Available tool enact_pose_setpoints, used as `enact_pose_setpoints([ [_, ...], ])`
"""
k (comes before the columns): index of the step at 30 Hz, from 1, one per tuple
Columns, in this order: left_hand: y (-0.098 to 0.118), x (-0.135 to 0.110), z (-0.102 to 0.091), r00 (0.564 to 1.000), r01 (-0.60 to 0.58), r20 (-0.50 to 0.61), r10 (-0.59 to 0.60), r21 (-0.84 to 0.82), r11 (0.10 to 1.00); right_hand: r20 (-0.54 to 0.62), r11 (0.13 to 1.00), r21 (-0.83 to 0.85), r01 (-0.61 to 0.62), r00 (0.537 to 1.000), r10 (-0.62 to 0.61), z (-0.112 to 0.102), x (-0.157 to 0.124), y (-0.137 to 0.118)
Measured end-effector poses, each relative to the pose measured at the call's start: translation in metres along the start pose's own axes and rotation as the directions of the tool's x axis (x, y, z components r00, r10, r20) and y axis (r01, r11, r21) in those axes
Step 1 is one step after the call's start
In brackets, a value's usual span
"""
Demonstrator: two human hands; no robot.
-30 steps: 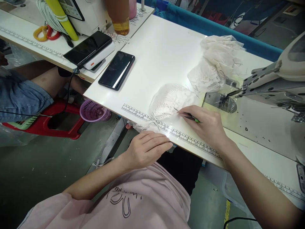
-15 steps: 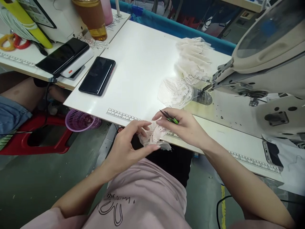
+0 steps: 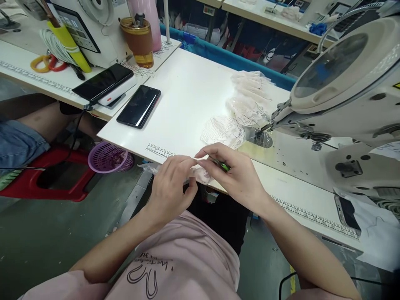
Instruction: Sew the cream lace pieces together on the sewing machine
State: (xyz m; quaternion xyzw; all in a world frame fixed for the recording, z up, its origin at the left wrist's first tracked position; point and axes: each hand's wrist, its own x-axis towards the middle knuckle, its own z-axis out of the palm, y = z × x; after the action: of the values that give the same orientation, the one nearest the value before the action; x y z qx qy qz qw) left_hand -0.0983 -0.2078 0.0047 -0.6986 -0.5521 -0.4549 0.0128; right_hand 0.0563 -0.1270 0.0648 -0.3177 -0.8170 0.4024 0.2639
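Note:
At the table's front edge my left hand (image 3: 172, 187) is closed, its fingers curled over a small piece of pale pink lace (image 3: 202, 175). My right hand (image 3: 239, 177) keeps a pair of thread snips (image 3: 224, 166) with green on them in its palm, blades mostly hidden. Its thumb and forefinger come together at the lace beside my left fingertips. Beyond my hands, a white lace cup (image 3: 222, 131) lies by the needle of the sewing machine (image 3: 337, 79). Behind it, joined or overlapping, is a gathered row of similar lace pieces (image 3: 250, 93).
On the white table a black phone (image 3: 139, 106) lies left. Past it are another phone (image 3: 104, 81) on a power bank, a cup of amber drink (image 3: 137, 41) and scissors (image 3: 46, 63). A second person's leg (image 3: 37, 110), a red stool (image 3: 46, 179) and a purple basket (image 3: 108, 157) are below.
My left hand has gone from spread fingers to closed on the lace. The snips' blades have turned down out of sight in my right hand. The camera view has shifted.

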Motion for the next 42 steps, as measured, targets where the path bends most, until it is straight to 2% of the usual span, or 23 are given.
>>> enact_pose_setpoints([
  [2,0.000,-0.004,-0.001,0.993,0.109,-0.026,-0.112,-0.107,0.988,-0.014,1.000,0.013,0.000,1.000,0.000,0.003,0.001,0.000],
  [4,-0.002,-0.007,-0.004,0.965,0.260,0.043,-0.257,-0.234,0.937,-0.024,0.999,0.037,-0.015,1.000,0.016,0.005,0.002,0.000],
  [6,-0.005,-0.007,-0.010,0.902,0.430,0.214,-0.375,-0.367,0.825,-0.032,0.998,0.058,-0.034,0.999,0.036,0.006,0.004,0.001],
  [9,-0.005,-0.006,-0.016,0.784,0.620,0.441,-0.437,-0.516,0.591,-0.022,0.996,0.076,-0.047,0.999,0.049,0.006,0.006,0.004],
  [12,-0.004,-0.004,-0.018,0.698,0.716,0.568,-0.435,-0.549,0.431,0.001,0.993,0.098,-0.060,0.998,0.060,0.007,0.006,0.008],
  [14,-0.004,-0.004,-0.019,0.654,0.756,0.592,-0.471,-0.537,0.375,0.015,0.991,0.108,-0.084,0.996,0.082,0.007,0.005,0.011],
  [16,-0.006,-0.005,-0.020,0.627,0.776,0.584,-0.515,-0.522,0.354,0.030,0.986,0.120,-0.114,0.993,0.111,0.009,0.003,0.015],
  [19,-0.008,-0.006,-0.021,0.615,0.787,0.589,-0.524,-0.495,0.367,0.038,0.978,0.144,-0.148,0.989,0.144,0.011,0.000,0.021],
  [25,-0.010,-0.005,-0.025,0.645,0.764,0.564,-0.515,-0.473,0.438,0.073,0.964,0.158,-0.215,0.976,0.205,0.009,-0.006,0.027],
  [31,-0.016,-0.007,-0.030,0.643,0.766,0.530,-0.553,-0.437,0.472,0.123,0.954,0.132,-0.270,0.959,0.254,0.000,-0.013,0.032],
  [42,-0.026,-0.010,-0.036,0.653,0.756,0.496,-0.572,-0.384,0.530,0.089,0.954,0.136,-0.266,0.963,0.256,-0.008,-0.016,0.033],
])
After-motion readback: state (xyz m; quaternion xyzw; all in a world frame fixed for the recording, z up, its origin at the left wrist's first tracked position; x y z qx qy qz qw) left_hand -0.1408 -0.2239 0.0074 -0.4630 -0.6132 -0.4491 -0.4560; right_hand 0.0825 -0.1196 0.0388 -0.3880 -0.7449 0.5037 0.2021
